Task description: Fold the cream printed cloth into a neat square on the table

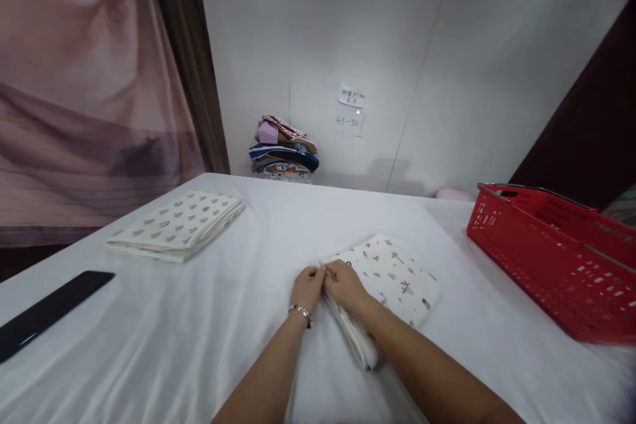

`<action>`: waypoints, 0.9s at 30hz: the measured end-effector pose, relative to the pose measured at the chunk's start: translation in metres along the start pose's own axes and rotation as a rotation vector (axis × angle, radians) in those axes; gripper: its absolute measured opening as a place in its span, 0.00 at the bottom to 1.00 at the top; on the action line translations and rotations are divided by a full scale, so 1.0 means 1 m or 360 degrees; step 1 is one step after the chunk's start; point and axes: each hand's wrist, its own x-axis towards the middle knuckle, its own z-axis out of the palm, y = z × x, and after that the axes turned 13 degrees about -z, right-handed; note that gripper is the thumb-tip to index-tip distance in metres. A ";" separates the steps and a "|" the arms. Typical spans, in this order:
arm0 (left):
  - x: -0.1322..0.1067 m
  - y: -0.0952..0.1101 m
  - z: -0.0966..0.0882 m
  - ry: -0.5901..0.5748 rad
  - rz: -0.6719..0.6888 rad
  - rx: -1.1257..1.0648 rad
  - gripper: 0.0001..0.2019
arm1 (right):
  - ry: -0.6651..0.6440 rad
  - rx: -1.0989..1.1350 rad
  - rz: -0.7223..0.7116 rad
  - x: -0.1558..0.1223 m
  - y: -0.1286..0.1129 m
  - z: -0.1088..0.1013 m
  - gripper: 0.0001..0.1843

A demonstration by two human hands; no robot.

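Observation:
A folded white cloth (392, 271) with small plant and animal prints lies on the white-covered table in front of me. At its left corner, my left hand (307, 288) pinches the layered edge, a bracelet on its wrist. My right hand (345, 285) grips the same edge, the two hands touching at the fingertips. Part of the cloth is hidden behind my right hand and forearm. The thick folded side runs from my fingers toward me, under the right forearm. Further left rests another folded cloth (181, 222), cream with a grey print, apart from both hands.
A black flat object (54, 308) lies at the table's left edge. On the right stands a red plastic basket (551, 258) with metal handles. Beyond the far edge, a stack of folded fabrics (284, 149) sits against the wall, near paper notes (350, 120). A pink curtain (89, 79) hangs left.

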 end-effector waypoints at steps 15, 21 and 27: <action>0.000 0.001 0.004 -0.0035 -0.0246 0.0023 0.11 | -0.0397 -0.0534 -0.0122 -0.023 0.045 -0.028 0.24; 0.001 0.001 0.003 -0.0130 -0.0341 -0.0093 0.11 | -0.0419 -0.0604 -0.0062 -0.029 0.051 -0.029 0.27; -0.002 0.006 0.002 -0.0154 -0.0392 -0.0144 0.09 | -0.0482 -0.0459 0.0029 -0.032 0.063 -0.034 0.28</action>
